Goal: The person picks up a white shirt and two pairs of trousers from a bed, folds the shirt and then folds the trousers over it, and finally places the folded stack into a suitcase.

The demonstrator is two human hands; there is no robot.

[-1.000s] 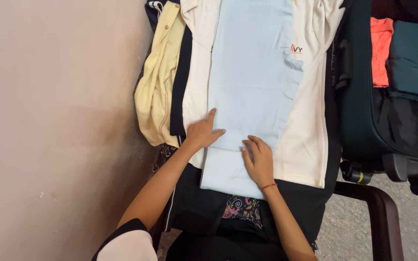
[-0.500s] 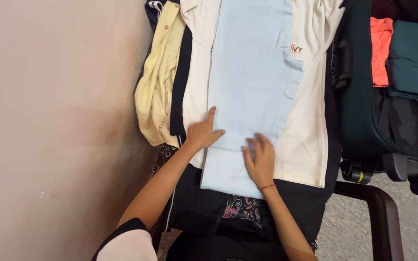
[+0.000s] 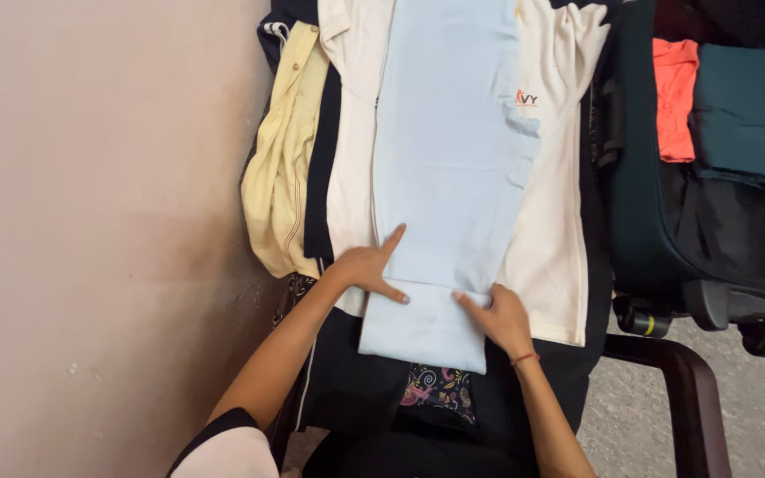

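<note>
Centrally, a long pale blue garment [image 3: 449, 159] lies flat atop a cream shirt [image 3: 552, 221]; a yellow garment [image 3: 287, 177] hangs left of it and an open dark suitcase [image 3: 719, 177] sits right. Near its lower fold, the left hand [image 3: 367, 265] lies spread, finger pointing, pinning cloth. The right hand [image 3: 502, 317] presses flat, seemingly holding the fold in place.

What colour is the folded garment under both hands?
Pale blue. The folded garment shows best in the head view, lying on a cream shirt.
</note>
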